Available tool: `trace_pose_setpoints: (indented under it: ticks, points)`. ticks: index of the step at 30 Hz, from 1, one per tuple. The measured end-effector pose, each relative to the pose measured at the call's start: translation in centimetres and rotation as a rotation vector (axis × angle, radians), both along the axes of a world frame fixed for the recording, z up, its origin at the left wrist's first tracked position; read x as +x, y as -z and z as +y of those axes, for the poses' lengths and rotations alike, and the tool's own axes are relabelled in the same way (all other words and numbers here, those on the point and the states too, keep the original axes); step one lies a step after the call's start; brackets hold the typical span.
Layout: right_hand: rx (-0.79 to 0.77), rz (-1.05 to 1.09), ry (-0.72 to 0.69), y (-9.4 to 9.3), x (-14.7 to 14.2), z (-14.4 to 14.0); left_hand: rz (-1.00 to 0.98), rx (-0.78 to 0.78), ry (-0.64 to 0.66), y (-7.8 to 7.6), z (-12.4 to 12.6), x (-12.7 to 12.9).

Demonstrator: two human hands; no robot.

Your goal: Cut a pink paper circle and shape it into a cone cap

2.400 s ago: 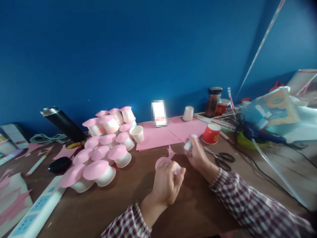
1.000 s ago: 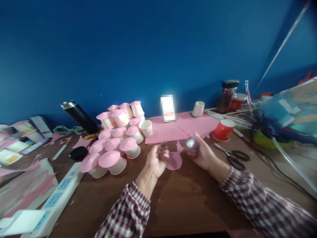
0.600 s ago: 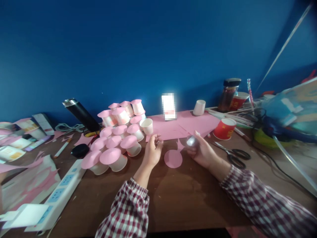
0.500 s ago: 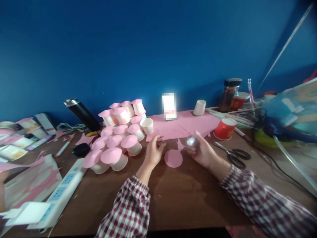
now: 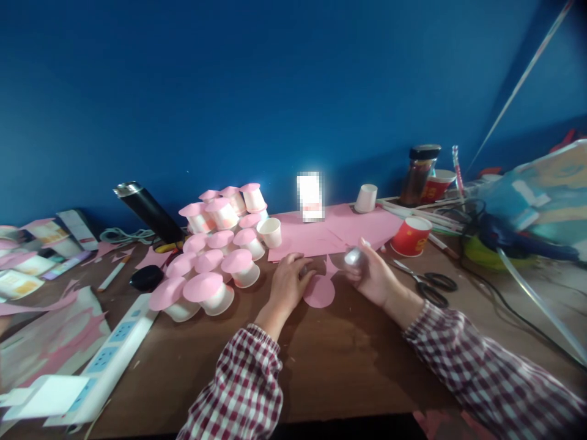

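Note:
My left hand (image 5: 290, 282) rests palm down with curled fingers at the left edge of a pink paper circle (image 5: 320, 292) lying flat on the table. Something small and dark shows between its thumb and fingers; I cannot make it out. My right hand (image 5: 372, 275) is closed around a shiny whitish object (image 5: 353, 258), blurred, with its thumb raised. A pointed pink scrap (image 5: 329, 266) lies just behind the circle. Left of my hands stand several upturned paper cups with pink cone tops (image 5: 236, 261). An uncovered white cup (image 5: 269, 232) stands upright beside them.
Pink sheets (image 5: 316, 235) lie behind my hands, with an upturned cup (image 5: 366, 198) at the back. To the right are a red paper cup (image 5: 411, 237) and scissors (image 5: 428, 284). A power strip (image 5: 105, 360) and a black flask (image 5: 149, 211) are on the left.
My left hand has come down and right, its fingers now reaching the paper circle's edge. My right hand keeps hold of the shiny object. The view has shifted slightly.

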State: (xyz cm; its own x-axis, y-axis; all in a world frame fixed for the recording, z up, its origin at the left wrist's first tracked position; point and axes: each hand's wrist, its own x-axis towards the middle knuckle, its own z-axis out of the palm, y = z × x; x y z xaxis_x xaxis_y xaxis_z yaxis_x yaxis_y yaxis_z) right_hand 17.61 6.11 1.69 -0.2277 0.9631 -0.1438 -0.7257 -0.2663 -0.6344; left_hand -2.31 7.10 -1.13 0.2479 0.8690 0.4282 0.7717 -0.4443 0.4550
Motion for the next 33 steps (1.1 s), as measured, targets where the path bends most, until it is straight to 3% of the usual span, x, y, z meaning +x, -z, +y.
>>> trace_pose_setpoints:
  ticks: [6,12,17,22,29,33]
  points:
    - [0.003,-0.046,0.072,-0.3,0.3,0.1,-0.003,0.057,0.058,-0.1,-0.1,0.3]
    - [-0.022,-0.126,0.15,-0.2,0.4,0.4,-0.083,0.14,0.037,-1.0,-0.8,0.0]
    - [-0.008,-0.133,0.109,0.0,0.3,0.4,0.051,0.043,0.166,-1.9,-3.6,-1.3]
    - [-0.028,-0.147,0.082,0.0,0.1,0.3,0.219,-0.052,0.337,-1.7,-5.4,-3.1]
    - [0.11,-0.286,0.052,0.2,-0.8,-0.7,0.296,-0.026,0.329,-2.2,-7.2,-3.6]
    - [0.221,-0.463,0.026,0.2,-1.5,-1.4,0.243,-0.069,0.265,-2.7,-6.2,-3.0]
